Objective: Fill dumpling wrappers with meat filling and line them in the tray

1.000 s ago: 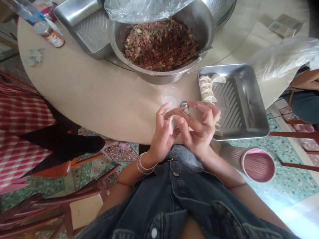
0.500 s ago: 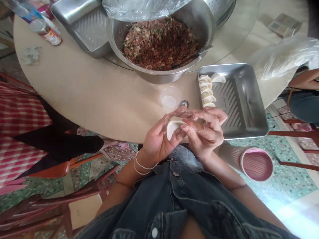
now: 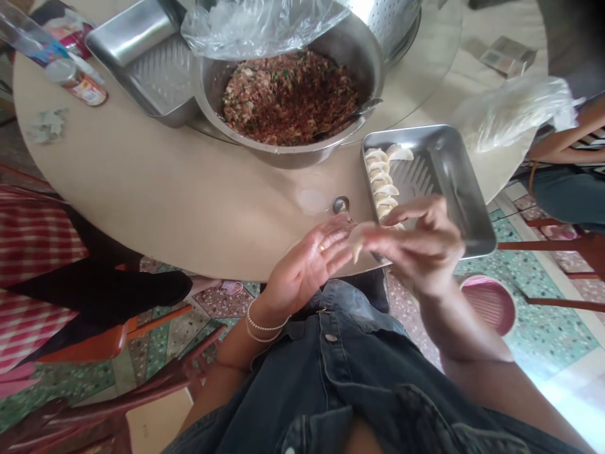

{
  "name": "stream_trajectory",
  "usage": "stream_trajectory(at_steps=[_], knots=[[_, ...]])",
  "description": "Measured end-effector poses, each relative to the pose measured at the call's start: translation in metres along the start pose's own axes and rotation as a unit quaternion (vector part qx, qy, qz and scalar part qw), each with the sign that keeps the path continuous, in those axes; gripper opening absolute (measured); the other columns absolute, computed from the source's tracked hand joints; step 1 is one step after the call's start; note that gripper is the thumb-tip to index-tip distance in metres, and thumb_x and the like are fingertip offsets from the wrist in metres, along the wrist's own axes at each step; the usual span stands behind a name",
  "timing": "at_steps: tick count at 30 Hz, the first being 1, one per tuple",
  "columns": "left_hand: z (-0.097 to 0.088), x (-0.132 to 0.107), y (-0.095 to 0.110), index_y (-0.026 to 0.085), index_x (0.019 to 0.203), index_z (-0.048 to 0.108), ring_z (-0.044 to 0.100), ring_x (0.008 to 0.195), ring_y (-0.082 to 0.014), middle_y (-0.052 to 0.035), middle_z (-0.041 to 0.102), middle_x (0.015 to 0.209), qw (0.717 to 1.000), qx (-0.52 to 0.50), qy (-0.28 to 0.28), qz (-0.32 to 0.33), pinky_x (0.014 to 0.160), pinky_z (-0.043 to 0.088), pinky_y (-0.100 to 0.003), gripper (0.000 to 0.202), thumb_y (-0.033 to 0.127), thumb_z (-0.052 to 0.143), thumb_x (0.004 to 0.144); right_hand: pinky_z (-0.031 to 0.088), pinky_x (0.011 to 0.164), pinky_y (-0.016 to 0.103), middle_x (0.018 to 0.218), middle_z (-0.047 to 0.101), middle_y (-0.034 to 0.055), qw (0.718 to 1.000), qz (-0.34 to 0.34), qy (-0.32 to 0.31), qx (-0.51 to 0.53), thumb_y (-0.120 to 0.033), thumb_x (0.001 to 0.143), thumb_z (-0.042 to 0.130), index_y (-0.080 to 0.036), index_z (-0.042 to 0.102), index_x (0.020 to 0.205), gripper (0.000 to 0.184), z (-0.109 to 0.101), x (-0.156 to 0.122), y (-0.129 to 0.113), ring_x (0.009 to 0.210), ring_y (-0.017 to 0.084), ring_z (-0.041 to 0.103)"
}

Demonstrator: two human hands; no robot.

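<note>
My right hand (image 3: pixel 418 243) pinches a folded white dumpling (image 3: pixel 358 238) just over the near corner of a steel tray (image 3: pixel 454 183), where a row of finished dumplings (image 3: pixel 382 181) lies along the left wall. My left hand (image 3: pixel 309 261) is beside it, palm up, fingers stretched out and empty, fingertips close to the dumpling. A small spoon (image 3: pixel 340 205) lies on the table just beyond my fingers. Behind it a big steel bowl (image 3: pixel 293 148) holds minced meat filling (image 3: pixel 288 98).
A small clear cup (image 3: pixel 312 200) stands by the spoon on the round beige table (image 3: pixel 165 183). A second steel tray (image 3: pixel 151 75), a plastic bag (image 3: pixel 255 22) and a jar (image 3: pixel 75 82) sit at the back. Another person's arm (image 3: pixel 562 148) shows at right. A pink stool (image 3: pixel 486 302) stands below the tray.
Both hands were pinching the dumpling shut together. Now my left hand has let go and opened flat, and my right hand carries the dumpling rightwards to the tray.
</note>
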State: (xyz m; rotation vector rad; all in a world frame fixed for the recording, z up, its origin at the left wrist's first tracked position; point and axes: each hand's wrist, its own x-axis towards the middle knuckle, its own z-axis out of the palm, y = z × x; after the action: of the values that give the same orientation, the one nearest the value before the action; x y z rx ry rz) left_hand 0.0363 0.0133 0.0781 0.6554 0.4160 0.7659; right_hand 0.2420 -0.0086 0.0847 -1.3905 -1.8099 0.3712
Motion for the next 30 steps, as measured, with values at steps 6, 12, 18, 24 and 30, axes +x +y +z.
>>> stream_trajectory(at_steps=[6,12,18,24,30], knots=[[-0.029,-0.009,0.006,0.023,0.119,0.063,0.059,0.124,-0.0208,-0.0084,0.064,0.129,0.979,0.108,0.123,0.122,0.102,0.052,-0.034,0.032,0.034,0.049,0.093,0.042,0.059,0.022,0.075,0.069,0.004,0.983,0.047,-0.037,-0.171,-0.044,0.081,0.067,-0.019,0.078,0.09,0.028,-0.053,0.054,0.1,0.064,0.005,0.058],[-0.047,-0.014,0.012,0.022,0.108,0.068,0.067,0.108,-0.0172,-0.0057,0.071,0.113,0.946,0.149,0.218,0.186,0.093,0.056,-0.029,0.024,0.031,0.056,0.09,0.044,0.068,0.024,0.083,0.073,0.0057,0.974,0.062,-0.081,-0.2,-0.038,0.084,0.064,-0.016,0.078,0.092,0.028,-0.046,0.082,0.157,0.072,0.009,0.062],[-0.057,-0.017,0.015,0.021,0.101,0.07,0.071,0.093,-0.014,-0.0045,0.074,0.1,0.92,0.184,0.274,0.213,0.087,0.057,-0.026,0.019,0.028,0.065,0.084,0.046,0.074,0.027,0.092,0.074,0.0063,0.969,0.06,-0.105,-0.216,-0.029,0.086,0.062,-0.018,0.076,0.098,0.022,-0.04,0.08,0.154,0.078,0.014,0.066],[-0.066,-0.014,0.004,0.021,0.108,0.068,0.069,0.097,-0.0162,-0.0057,0.072,0.106,0.876,0.33,0.291,0.199,0.091,0.054,-0.031,0.025,0.032,0.065,0.085,0.046,0.072,0.027,0.089,0.076,0.0065,0.965,0.078,-0.105,-0.226,-0.028,0.087,0.061,-0.017,0.077,0.096,0.022,-0.041,0.085,0.152,0.076,0.014,0.067],[-0.077,-0.013,-0.007,0.018,0.119,0.063,0.051,0.124,-0.0303,-0.0144,0.061,0.125,0.658,0.726,0.131,0.151,0.109,0.04,-0.054,0.037,0.033,0.061,0.086,0.046,0.082,0.03,0.102,0.073,0.0125,0.968,0.051,-0.037,-0.244,-0.034,0.09,0.057,-0.015,0.074,0.106,0.03,-0.043,0.069,0.081,0.094,0.015,0.064]])
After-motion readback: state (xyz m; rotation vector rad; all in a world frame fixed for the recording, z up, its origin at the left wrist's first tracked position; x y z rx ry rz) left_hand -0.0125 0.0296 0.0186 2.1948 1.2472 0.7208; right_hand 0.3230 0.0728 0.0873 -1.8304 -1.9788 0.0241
